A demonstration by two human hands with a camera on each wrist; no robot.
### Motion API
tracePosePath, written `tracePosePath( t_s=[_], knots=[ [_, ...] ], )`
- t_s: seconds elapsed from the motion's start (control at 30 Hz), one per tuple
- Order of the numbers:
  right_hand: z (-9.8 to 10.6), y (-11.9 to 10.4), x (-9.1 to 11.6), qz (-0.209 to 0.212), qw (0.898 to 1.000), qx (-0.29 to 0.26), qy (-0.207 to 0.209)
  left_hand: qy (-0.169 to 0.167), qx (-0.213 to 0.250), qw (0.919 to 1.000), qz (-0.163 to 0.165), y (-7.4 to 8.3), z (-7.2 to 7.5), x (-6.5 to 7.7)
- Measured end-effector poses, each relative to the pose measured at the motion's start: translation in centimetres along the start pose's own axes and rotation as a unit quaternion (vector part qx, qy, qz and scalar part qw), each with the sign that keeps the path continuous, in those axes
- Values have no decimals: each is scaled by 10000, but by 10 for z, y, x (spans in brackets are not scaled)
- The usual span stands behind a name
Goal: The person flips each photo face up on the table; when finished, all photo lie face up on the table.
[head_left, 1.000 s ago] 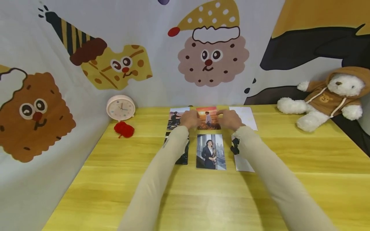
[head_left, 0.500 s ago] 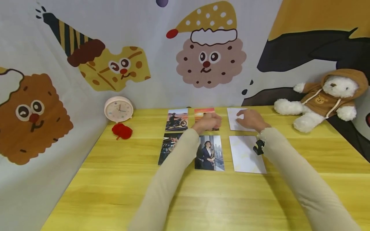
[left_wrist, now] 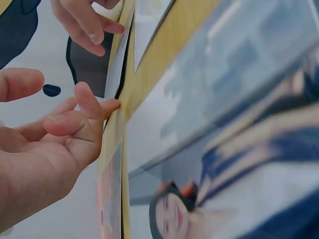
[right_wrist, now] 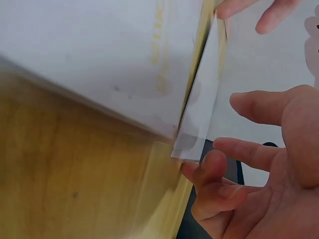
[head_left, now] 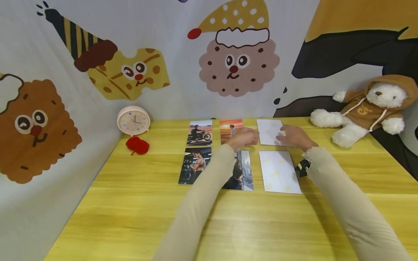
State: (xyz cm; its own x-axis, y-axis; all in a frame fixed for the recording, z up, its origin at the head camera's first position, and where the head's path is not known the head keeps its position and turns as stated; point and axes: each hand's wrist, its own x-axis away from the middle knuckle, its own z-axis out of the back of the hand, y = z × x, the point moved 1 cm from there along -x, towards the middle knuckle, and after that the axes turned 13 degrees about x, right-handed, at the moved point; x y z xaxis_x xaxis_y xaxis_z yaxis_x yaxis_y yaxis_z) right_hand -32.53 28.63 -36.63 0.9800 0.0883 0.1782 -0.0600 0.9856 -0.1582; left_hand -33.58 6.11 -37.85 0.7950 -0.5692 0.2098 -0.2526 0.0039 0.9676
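Sunset photo print [head_left: 231, 129] is now released; both hands are shifted right. Blank white face-down card [head_left: 269, 131] is touched at opposite edges by left hand [head_left: 244, 139] and right hand [head_left: 294, 136], fingers loosely open, its edge lifted.

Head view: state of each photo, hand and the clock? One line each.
Motorcycle photo: flat, face up.
Sunset photo: flat, face up, partly under left hand.
Gym photo: flat, face up.
Portrait photo: flat, face up, partly hidden by left sleeve.
Far white card: face down, right edge lifted by right hand.
Near white card: flat, face down.
Left hand: open, at far white card's left edge.
Right hand: fingers at far white card's edge.
Clock: upright.
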Motion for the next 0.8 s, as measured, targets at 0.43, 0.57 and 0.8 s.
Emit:
tracePosePath(
  t_s=[0.43, 0.57, 0.8],
  knots=[
    [-4, -3, -2, 64, 9999, 120, 26, 431, -230, 9988, 53, 4, -13, -6],
    [-2, -12, -3, 71, 9991, 413, 15, 661, -26, 9978, -30, 3, -13, -9],
    [-1, -20, -1, 9, 9968, 686, -400, 571, 282, 9979, -100, 2, -13, -12]
  ],
)
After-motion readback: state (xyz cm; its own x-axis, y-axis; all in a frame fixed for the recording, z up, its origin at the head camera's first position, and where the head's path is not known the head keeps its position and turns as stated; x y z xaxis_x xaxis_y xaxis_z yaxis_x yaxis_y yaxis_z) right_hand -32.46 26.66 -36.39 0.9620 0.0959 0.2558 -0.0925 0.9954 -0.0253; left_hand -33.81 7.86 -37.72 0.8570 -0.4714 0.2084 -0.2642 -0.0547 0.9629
